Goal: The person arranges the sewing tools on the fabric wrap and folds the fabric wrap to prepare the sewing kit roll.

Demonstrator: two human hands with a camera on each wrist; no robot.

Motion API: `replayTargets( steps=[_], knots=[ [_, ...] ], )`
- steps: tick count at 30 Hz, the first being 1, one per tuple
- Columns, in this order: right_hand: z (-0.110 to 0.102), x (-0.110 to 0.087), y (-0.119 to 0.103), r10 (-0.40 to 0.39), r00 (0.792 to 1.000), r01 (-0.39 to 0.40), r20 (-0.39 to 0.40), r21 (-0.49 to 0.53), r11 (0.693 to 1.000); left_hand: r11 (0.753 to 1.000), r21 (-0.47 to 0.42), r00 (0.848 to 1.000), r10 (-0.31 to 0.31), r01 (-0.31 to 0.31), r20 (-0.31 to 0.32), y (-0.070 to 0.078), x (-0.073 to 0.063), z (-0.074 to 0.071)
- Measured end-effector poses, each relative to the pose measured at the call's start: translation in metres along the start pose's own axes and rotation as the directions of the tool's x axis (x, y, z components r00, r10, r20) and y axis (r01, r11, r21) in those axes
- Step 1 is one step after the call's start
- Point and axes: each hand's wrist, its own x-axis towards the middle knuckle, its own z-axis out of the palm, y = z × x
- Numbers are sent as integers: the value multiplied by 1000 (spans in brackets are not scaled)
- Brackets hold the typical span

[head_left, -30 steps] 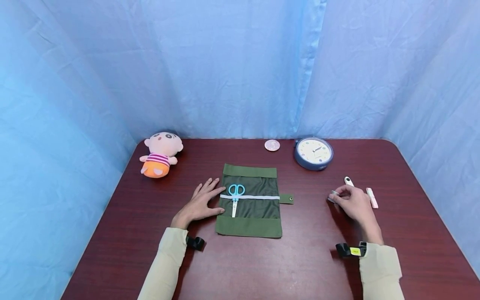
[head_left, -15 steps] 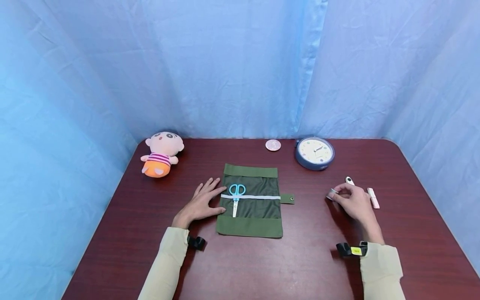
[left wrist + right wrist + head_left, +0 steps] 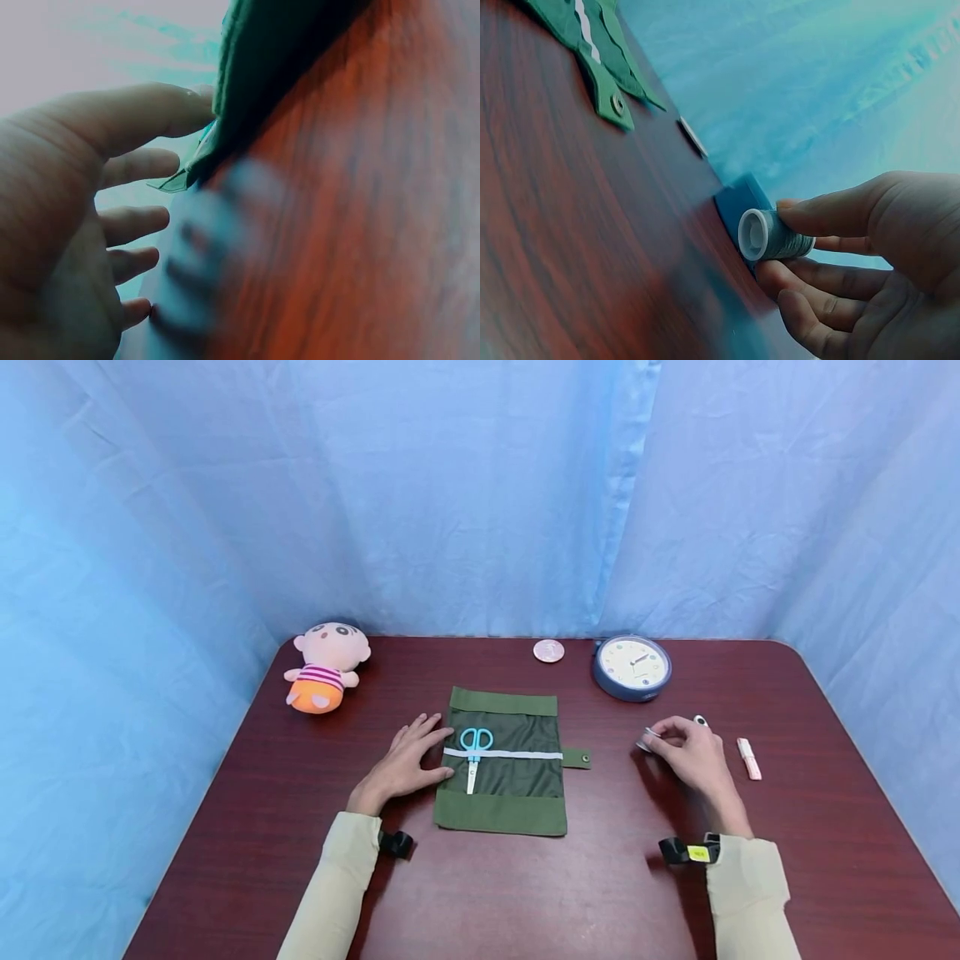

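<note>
Between thumb and fingers my right hand [image 3: 692,758] pinches a spool of thread [image 3: 780,234], grey-green with white rims in the right wrist view. It is held to the right of a green fabric roll-up pouch [image 3: 501,817], which lies unrolled on the table. Blue-handled scissors [image 3: 471,770] are tucked under the pouch's white elastic band [image 3: 525,755]. My left hand [image 3: 405,764] rests at the pouch's left edge with its fingers spread; in the left wrist view the thumb touches the green cloth. A snap tab [image 3: 576,758] sticks out from the pouch's right side.
A blue round clock [image 3: 633,668] and a pink disc [image 3: 548,651] lie at the back. A plush doll [image 3: 324,668] is at the back left. To the right of my right hand lies a pink-and-white stick [image 3: 748,758]; behind it, a white-ended item [image 3: 701,720] is mostly hidden.
My right hand has lifted the thread spool and moved it left and slightly away from me. The left hand stays at the pouch's edge.
</note>
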Motion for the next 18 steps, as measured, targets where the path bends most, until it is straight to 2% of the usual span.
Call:
replayTargets(
  steps=[11,18],
  knots=[
    [17,8,-22,-21,1000,21,1,65,998,994,25,991,107,-105,-76,16,5,-5],
    [32,14,-39,-25,999,23,28,78,997,989,36,985,146,-144,-86,27,12,-5]
  ],
)
